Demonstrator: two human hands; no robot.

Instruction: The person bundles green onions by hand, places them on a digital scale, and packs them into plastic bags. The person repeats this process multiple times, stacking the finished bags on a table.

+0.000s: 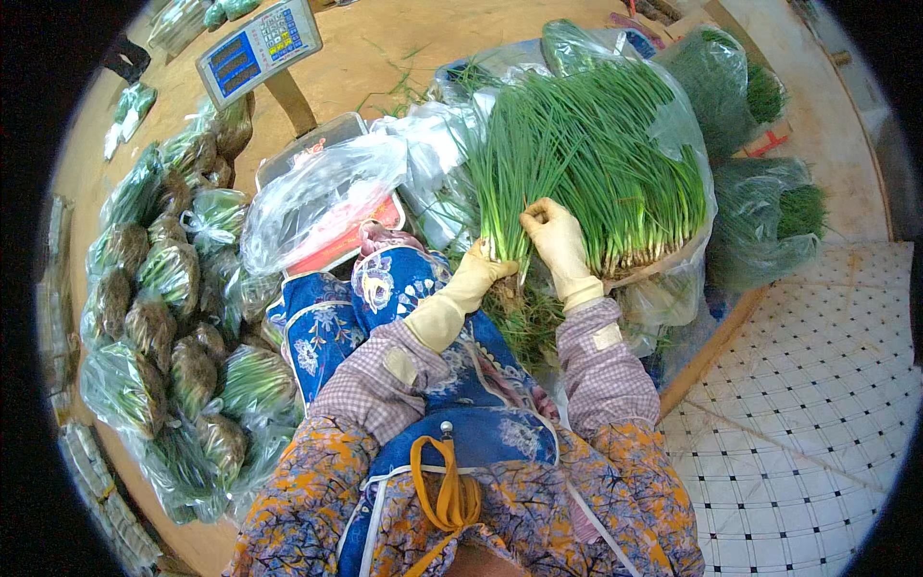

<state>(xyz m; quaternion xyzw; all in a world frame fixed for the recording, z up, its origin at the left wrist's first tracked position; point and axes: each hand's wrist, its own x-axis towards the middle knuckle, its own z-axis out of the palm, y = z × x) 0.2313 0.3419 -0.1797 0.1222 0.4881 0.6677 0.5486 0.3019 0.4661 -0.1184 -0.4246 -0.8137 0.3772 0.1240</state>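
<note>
My left hand (pixel 484 274), in a cream rubber glove, is closed around the lower stems of a bunch of thin scallions (pixel 497 195). Their white ends and roots point down towards my lap, and the green leaves fan upward. My right hand (pixel 559 241), gloved the same way, has thumb and forefinger pinched together at the bunch's right edge, seemingly on a thin leaf. Just right of it lies a large pile of scallions (pixel 613 159), root ends towards me, on clear plastic. Beneath my hands is a heap of loose trimmings (pixel 530 332).
Several bagged scallion bundles (pixel 173 274) crowd the floor at left. A scale with a raised display (pixel 259 50) stands ahead, plastic bags (pixel 339 195) over its red tray (pixel 346 238). Large bags of greens (pixel 764 216) sit at right, beside white tiled flooring (pixel 793 404).
</note>
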